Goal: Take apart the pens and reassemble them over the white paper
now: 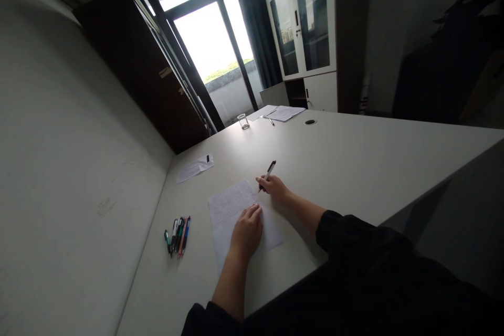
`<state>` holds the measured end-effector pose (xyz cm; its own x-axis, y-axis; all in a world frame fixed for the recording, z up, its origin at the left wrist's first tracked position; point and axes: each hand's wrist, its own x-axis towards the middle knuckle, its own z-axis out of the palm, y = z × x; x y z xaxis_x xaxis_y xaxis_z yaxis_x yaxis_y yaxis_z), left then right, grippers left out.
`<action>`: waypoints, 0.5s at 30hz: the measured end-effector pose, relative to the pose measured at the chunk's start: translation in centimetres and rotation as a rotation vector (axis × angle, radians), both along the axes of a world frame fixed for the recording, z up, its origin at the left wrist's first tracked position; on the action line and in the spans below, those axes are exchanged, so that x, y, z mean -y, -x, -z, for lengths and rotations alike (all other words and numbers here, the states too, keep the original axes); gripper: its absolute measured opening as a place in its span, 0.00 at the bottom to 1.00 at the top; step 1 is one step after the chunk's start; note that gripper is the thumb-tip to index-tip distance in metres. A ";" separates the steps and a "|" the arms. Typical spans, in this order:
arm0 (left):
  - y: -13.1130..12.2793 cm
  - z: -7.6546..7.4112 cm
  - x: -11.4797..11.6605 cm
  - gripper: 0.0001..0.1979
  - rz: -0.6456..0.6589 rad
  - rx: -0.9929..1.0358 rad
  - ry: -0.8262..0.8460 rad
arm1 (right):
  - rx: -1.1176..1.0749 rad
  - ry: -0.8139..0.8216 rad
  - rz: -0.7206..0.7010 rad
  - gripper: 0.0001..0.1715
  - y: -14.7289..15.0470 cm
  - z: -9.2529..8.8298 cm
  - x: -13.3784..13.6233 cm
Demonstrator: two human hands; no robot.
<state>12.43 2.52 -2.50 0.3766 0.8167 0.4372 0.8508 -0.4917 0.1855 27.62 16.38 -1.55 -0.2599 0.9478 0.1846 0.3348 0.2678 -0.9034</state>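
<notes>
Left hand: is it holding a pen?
No, the left hand lies flat, palm down, on the sheet of paper, while the pen is gripped in the right hand.

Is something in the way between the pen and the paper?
Nothing visible. The right hand holds the pen, tip at the paper near its right edge. The left hand lies flat on the paper lower down, clear of the tip.
</notes>
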 end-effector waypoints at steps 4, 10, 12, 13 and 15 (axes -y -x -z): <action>-0.1 -0.2 0.1 0.20 -0.005 0.030 0.004 | -0.024 -0.013 0.087 0.22 -0.2 0.0 -0.4; -0.3 -0.6 0.3 0.17 -0.023 0.039 -0.013 | -0.175 0.059 0.129 0.28 -0.6 -0.2 -0.2; -0.3 -0.8 0.5 0.16 -0.036 0.040 -0.012 | -0.232 0.118 0.120 0.41 -0.6 -0.4 0.0; -0.4 -0.9 0.5 0.16 -0.042 0.042 -0.009 | -0.251 0.143 0.114 0.46 -0.6 -0.4 0.0; -0.4 -1.1 0.6 0.16 -0.047 0.045 -0.003 | -0.277 0.179 0.094 0.54 -0.6 -0.3 0.0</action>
